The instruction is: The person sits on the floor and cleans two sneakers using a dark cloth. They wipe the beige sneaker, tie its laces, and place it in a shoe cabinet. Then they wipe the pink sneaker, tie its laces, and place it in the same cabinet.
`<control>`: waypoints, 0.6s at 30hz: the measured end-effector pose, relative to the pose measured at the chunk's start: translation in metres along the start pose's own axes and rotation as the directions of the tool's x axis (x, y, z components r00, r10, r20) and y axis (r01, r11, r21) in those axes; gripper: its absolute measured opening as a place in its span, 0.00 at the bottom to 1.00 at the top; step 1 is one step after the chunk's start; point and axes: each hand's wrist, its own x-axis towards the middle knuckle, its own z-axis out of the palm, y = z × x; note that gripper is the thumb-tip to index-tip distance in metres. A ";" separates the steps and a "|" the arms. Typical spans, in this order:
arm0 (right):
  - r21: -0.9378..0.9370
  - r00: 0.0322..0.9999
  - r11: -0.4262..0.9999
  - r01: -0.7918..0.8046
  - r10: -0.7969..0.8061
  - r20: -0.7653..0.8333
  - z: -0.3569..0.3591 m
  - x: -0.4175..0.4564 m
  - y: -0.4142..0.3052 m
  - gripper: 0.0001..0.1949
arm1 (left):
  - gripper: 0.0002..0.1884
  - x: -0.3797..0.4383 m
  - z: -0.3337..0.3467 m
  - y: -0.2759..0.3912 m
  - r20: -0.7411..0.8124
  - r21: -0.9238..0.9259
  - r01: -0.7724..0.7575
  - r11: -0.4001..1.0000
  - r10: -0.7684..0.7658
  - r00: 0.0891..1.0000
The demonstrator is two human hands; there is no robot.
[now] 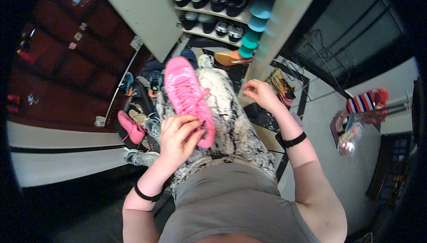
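Observation:
A pink lace-up sneaker (181, 86) lies across my patterned trousers (230, 123), toe pointing away from me. My left hand (180, 138) is at its heel end, thumb and fingers pinched at the collar opening by the laces (190, 97). Whether they grip a lace or the collar edge is hard to tell. To the right of my knee, my right hand (262, 94) hovers with fingers bent and nothing visible between them. A second pink sneaker (131, 128) rests among other shoes on the left.
Ahead, an open shoe cabinet (213, 12) holds several dark shoes, with its door (143, 12) swung left. Teal and blue shoe holders (255, 22) line its right side. An orange shoe (230, 57) sits below. Several shoes crowd the left floor, including a grey sneaker (141, 158).

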 end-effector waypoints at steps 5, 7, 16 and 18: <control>-0.138 0.947 0.946 -0.294 0.308 0.092 0.032 -0.057 0.153 0.12 | 0.12 0.030 0.014 0.021 0.180 0.009 -0.119 0.993 0.115 0.977; -0.138 0.907 0.905 -0.401 0.414 0.075 0.061 -0.085 0.214 0.12 | 0.13 0.039 0.022 0.025 0.281 0.004 -0.126 0.992 0.120 0.952; 0.333 0.634 0.560 -0.759 0.753 0.177 0.176 -0.103 0.319 0.15 | 0.18 0.061 0.041 0.042 0.553 0.123 -0.105 0.987 0.019 0.833; 0.289 0.654 0.600 -0.746 0.741 0.150 0.189 -0.097 0.326 0.17 | 0.19 0.062 0.043 0.044 0.589 0.154 -0.093 0.984 -0.016 0.808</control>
